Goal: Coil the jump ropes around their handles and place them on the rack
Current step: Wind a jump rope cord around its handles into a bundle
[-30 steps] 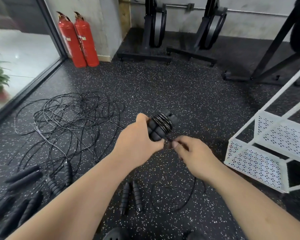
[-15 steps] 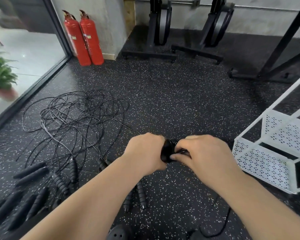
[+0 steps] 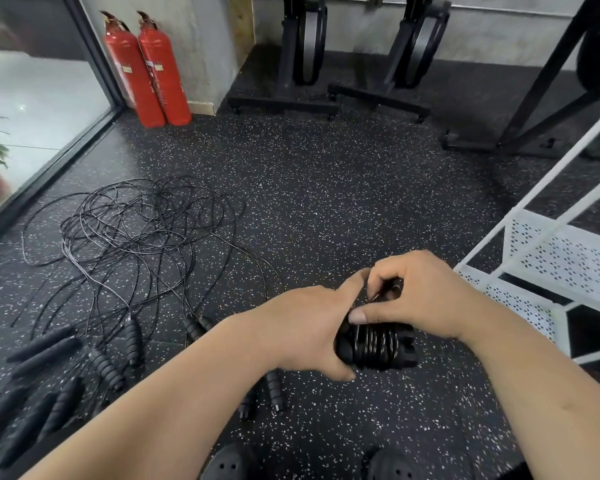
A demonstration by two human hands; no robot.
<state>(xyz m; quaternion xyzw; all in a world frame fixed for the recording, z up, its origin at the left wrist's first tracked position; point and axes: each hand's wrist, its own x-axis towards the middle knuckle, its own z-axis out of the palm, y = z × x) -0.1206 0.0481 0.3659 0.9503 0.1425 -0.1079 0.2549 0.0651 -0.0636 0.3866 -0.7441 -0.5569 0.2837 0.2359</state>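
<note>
A pair of black ribbed jump-rope handles (image 3: 378, 344) with thin black cord wound round them is held low above the floor. My left hand (image 3: 305, 330) grips their left side. My right hand (image 3: 416, 296) lies over the top and pinches the cord end against the bundle with thumb and fingers. The white perforated rack (image 3: 565, 258) stands just to the right. A tangle of loose black ropes (image 3: 142, 233) lies on the floor at the left, with several black handles (image 3: 49, 386) below it.
Two red fire extinguishers (image 3: 146, 67) stand by the wall at the back left, next to a glass wall. Black machine stands (image 3: 347, 98) line the back. A black frame (image 3: 548, 91) rises at the far right. Two handles (image 3: 271, 393) lie under my left forearm.
The bundle has dropped lower and moved right, closer to the rack. My right hand came up from pulling the cord below to covering the bundle's top.
</note>
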